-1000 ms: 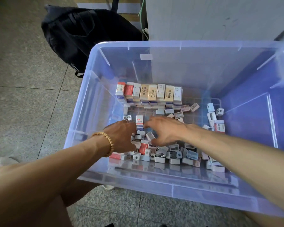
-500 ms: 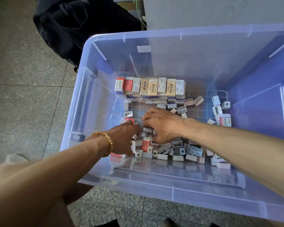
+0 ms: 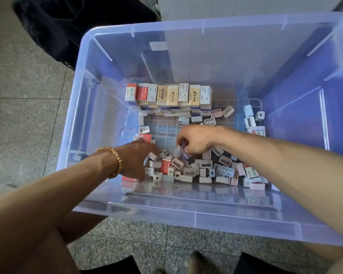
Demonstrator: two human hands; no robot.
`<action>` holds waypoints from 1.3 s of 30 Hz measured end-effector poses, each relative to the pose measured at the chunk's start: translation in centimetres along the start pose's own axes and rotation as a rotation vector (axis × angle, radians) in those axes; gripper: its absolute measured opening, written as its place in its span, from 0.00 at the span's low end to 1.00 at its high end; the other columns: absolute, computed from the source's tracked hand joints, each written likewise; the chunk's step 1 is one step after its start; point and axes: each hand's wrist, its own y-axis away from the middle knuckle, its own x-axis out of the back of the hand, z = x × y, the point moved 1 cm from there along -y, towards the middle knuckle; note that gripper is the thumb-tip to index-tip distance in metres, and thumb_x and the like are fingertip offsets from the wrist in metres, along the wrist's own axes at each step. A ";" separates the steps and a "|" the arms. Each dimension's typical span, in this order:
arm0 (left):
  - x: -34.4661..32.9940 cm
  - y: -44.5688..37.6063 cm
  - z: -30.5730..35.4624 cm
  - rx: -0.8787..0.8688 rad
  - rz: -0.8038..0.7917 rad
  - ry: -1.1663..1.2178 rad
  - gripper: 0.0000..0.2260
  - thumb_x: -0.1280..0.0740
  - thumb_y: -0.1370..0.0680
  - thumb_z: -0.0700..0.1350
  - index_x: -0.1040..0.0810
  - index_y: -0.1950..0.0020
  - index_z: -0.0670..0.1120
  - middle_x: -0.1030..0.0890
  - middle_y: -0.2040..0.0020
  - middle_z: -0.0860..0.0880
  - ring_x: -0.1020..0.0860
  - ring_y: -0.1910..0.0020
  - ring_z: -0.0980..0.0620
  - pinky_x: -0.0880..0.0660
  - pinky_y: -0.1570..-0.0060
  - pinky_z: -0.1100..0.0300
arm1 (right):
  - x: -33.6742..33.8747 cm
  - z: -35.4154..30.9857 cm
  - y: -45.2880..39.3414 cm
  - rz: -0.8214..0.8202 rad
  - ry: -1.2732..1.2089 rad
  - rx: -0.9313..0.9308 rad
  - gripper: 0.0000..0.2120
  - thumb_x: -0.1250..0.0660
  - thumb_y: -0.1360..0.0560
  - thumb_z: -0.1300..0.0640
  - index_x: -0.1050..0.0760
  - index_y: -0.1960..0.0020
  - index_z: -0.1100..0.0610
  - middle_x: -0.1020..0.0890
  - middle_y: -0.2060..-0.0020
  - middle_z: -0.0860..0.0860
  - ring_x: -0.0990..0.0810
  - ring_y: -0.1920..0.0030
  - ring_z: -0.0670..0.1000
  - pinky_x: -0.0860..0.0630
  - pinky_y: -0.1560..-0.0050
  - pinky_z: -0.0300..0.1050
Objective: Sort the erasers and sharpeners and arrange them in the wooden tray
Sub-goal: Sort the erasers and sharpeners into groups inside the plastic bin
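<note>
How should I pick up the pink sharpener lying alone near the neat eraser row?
Pinch the pink sharpener across its two long sides, reaching straight down from above. It lies flat on the tub floor, slot up, with a neighbour at its right end.

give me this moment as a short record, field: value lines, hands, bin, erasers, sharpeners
container: clear plastic bin on a speckled floor
sorted erasers: row of boxed erasers standing on edge along the far side of the bin floor
loose pile: mixed sharpeners and erasers heaped at the near side
left hand: left hand reaching into the pile, beaded bracelet on the wrist; grip hidden
right hand: right hand pinching a small pale sharpener above the pile
wooden tray: not visible
</note>
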 end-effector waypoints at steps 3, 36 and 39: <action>0.3 0.1 -0.1 0.001 -0.053 -0.043 0.39 0.27 0.31 0.37 0.39 0.24 0.54 0.30 0.33 0.47 0.28 0.45 0.50 0.25 0.48 0.58 | 0.3 0.2 -0.2 0.092 -0.240 -0.027 0.16 0.34 0.21 0.64 0.24 0.34 0.59 0.20 0.42 0.51 0.22 0.47 0.50 0.24 0.46 0.44; 0.1 -1.0 0.3 -0.006 -0.131 -0.040 0.34 0.26 0.28 0.38 0.36 0.25 0.50 0.27 0.33 0.48 0.27 0.44 0.50 0.28 0.46 0.60 | 0.1 0.0 0.6 -0.068 -0.378 -0.037 0.47 0.27 0.30 0.68 0.50 0.20 0.59 0.25 0.34 0.60 0.19 0.61 0.49 0.19 0.61 0.43; 0.0 -1.1 0.4 -0.045 -0.152 -0.056 0.29 0.27 0.27 0.38 0.33 0.29 0.49 0.27 0.34 0.49 0.27 0.44 0.52 0.28 0.46 0.61 | 0.6 0.6 1.8 -0.064 -0.440 -0.057 0.42 0.28 0.28 0.69 0.47 0.21 0.64 0.19 0.51 0.57 0.23 0.69 0.47 0.25 0.72 0.38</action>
